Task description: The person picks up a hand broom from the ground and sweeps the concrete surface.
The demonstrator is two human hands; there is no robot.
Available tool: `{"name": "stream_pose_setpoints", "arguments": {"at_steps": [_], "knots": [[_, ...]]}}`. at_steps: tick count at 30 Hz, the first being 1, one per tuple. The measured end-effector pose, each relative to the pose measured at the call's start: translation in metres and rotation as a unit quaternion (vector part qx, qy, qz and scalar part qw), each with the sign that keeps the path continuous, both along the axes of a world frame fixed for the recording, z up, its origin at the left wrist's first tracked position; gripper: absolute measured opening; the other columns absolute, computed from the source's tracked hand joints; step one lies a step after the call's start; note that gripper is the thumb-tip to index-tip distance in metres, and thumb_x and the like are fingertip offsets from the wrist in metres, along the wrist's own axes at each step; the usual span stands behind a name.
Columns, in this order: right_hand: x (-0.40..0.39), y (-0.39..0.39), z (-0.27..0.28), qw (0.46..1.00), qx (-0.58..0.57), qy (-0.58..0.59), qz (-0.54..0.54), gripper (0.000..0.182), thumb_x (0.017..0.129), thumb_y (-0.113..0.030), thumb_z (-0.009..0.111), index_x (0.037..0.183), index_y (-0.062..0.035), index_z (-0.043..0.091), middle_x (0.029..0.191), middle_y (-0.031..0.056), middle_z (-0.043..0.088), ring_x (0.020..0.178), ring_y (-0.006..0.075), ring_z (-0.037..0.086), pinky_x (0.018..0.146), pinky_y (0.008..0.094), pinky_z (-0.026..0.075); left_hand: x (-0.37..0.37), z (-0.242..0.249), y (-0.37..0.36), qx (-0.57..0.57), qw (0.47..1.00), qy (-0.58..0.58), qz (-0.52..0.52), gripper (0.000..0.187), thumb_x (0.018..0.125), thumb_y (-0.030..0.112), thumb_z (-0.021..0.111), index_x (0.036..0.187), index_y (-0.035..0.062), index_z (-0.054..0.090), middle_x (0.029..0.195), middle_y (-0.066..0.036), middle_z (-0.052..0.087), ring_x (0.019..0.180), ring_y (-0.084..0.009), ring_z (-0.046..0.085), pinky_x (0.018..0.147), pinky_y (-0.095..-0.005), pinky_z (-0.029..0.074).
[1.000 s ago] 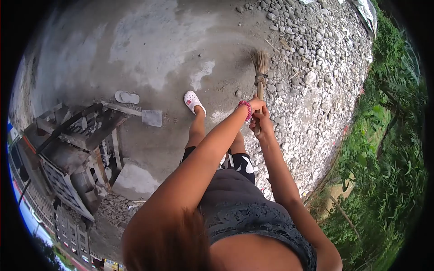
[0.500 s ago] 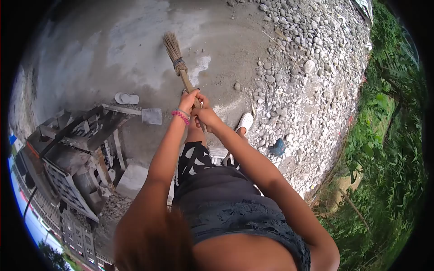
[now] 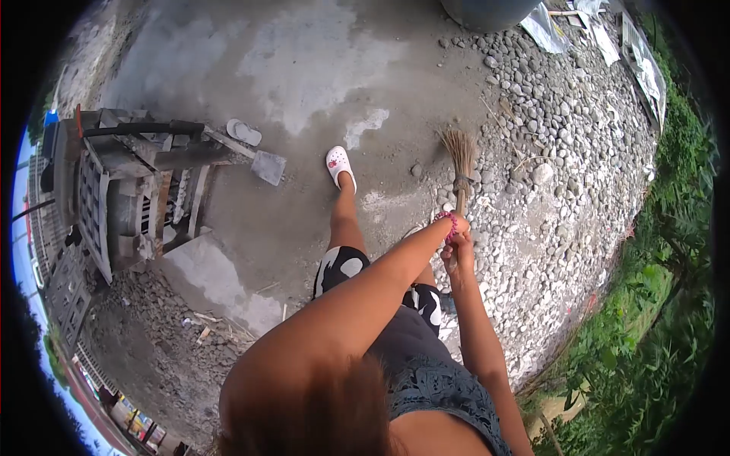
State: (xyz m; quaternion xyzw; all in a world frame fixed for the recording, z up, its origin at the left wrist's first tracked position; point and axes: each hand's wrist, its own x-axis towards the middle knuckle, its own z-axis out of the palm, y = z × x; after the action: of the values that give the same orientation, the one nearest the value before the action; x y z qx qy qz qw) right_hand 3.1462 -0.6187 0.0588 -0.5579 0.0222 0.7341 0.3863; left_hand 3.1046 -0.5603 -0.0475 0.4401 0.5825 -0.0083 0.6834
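Note:
A stick broom (image 3: 461, 163) points away from me, its bristles spread where the concrete meets the gravel. My left hand (image 3: 459, 223), with a pink coiled band at the wrist, is wrapped round the upper part of its handle. Just below, my right hand (image 3: 459, 249) is closed on the end of the same handle. My left arm crosses in front of my body to the right. Much of the handle is hidden by my fingers.
Grey concrete floor (image 3: 289, 137) with pale patches lies ahead. Stones and gravel (image 3: 547, 175) cover the right side, with green plants beyond. A shovel (image 3: 268, 167) and a white slipper (image 3: 243, 132) lie near a wooden structure (image 3: 163, 205). A large rounded container (image 3: 487, 11) stands at the top.
Both hands have swung the broom to the right, from over the concrete to the gravel's edge. My left foot has stepped forward, and the view has shifted.

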Motion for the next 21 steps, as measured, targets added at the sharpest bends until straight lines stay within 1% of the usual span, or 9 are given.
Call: {"name": "stream_pose_setpoints", "arguments": {"at_steps": [3,7,9,10,12,14,16,18,21], "knots": [[0.018,-0.005,0.028,0.998,0.028,-0.049,-0.015,0.020,0.069,-0.001,0.039,0.086,-0.0112,0.039,0.054,0.0020,0.042,0.035,0.0083,0.036,0.028,0.0177,0.030,0.044,-0.020,-0.017,-0.062,0.992,-0.104,0.025,0.014,0.062,0.010,0.050,0.066,-0.0004,0.059,0.062,-0.008,0.058,0.054,-0.0165,0.055,0.047,-0.0282,0.044],[-0.033,-0.024,0.044,0.994,-0.016,-0.108,0.027,0.010,0.074,-0.005,0.037,0.083,-0.0086,0.037,0.053,0.0040,0.042,0.037,0.0124,0.039,0.032,0.0224,0.034,-0.017,0.027,-0.035,-0.064,0.974,-0.202,0.076,0.014,0.062,0.013,0.053,0.061,0.0000,0.057,0.058,-0.006,0.056,0.051,-0.0123,0.051,0.047,-0.0254,0.041],[-0.067,-0.045,0.054,0.982,0.029,-0.163,0.095,0.012,0.074,-0.004,0.039,0.085,-0.0032,0.036,0.066,0.0059,0.044,0.047,0.0123,0.044,0.038,0.0229,0.037,-0.065,0.077,-0.052,-0.009,0.967,-0.206,0.147,0.013,0.063,0.013,0.052,0.059,0.0008,0.055,0.057,-0.005,0.054,0.051,-0.0111,0.050,0.048,-0.0248,0.040],[-0.077,-0.050,0.071,0.978,0.021,-0.123,0.165,0.015,0.074,-0.006,0.039,0.087,-0.0026,0.036,0.072,0.0059,0.044,0.051,0.0118,0.045,0.039,0.0231,0.037,-0.079,0.049,-0.065,-0.010,0.956,-0.213,0.199,0.012,0.064,0.012,0.051,0.061,0.0009,0.052,0.058,-0.006,0.053,0.051,-0.0116,0.049,0.049,-0.0245,0.040],[-0.091,-0.062,0.040,0.967,-0.034,-0.015,0.253,0.021,0.070,-0.003,0.041,0.091,-0.0039,0.034,0.064,0.0058,0.043,0.043,0.0122,0.043,0.033,0.0225,0.034,-0.126,0.096,-0.079,-0.053,0.927,-0.219,0.299,0.013,0.065,0.013,0.049,0.063,-0.0001,0.050,0.057,-0.007,0.052,0.050,-0.0130,0.049,0.048,-0.0256,0.040],[-0.116,-0.053,0.061,0.962,-0.026,0.011,0.270,0.029,0.069,0.000,0.041,0.097,-0.0060,0.034,0.060,0.0056,0.042,0.038,0.0109,0.039,0.031,0.0216,0.031,-0.160,0.102,-0.085,-0.005,0.914,-0.099,0.394,0.017,0.064,0.014,0.048,0.055,-0.0007,0.051,0.053,-0.008,0.052,0.048,-0.0147,0.051,0.046,-0.0265,0.041],[-0.134,-0.042,0.052,0.959,-0.018,0.080,0.270,0.035,0.069,0.001,0.041,0.101,-0.0086,0.033,0.059,0.0055,0.042,0.038,0.0098,0.037,0.031,0.0206,0.030,-0.187,0.089,-0.086,-0.044,0.887,0.021,0.459,0.017,0.062,0.012,0.045,0.055,-0.0009,0.052,0.049,-0.009,0.050,0.036,-0.0165,0.046,0.030,-0.0282,0.033],[-0.145,-0.029,0.038,0.952,-0.020,0.108,0.287,0.039,0.069,0.002,0.040,0.105,-0.0116,0.032,0.059,0.0053,0.042,0.038,0.0088,0.036,0.030,0.0198,0.029,-0.204,0.085,-0.091,-0.073,0.843,0.018,0.533,0.019,0.063,0.014,0.044,0.055,-0.0008,0.052,0.051,-0.011,0.051,0.036,-0.0181,0.046,0.027,-0.0280,0.032],[-0.139,-0.053,0.013,0.948,-0.074,0.093,0.294,0.043,0.068,0.003,0.041,0.107,-0.0152,0.032,0.059,0.0051,0.042,0.038,0.0080,0.035,0.030,0.0182,0.027,-0.193,0.041,-0.117,-0.129,0.880,0.048,0.454,0.021,0.064,0.015,0.043,0.060,-0.0020,0.055,0.057,-0.014,0.055,0.043,-0.0198,0.052,0.034,-0.0292,0.039]]}}
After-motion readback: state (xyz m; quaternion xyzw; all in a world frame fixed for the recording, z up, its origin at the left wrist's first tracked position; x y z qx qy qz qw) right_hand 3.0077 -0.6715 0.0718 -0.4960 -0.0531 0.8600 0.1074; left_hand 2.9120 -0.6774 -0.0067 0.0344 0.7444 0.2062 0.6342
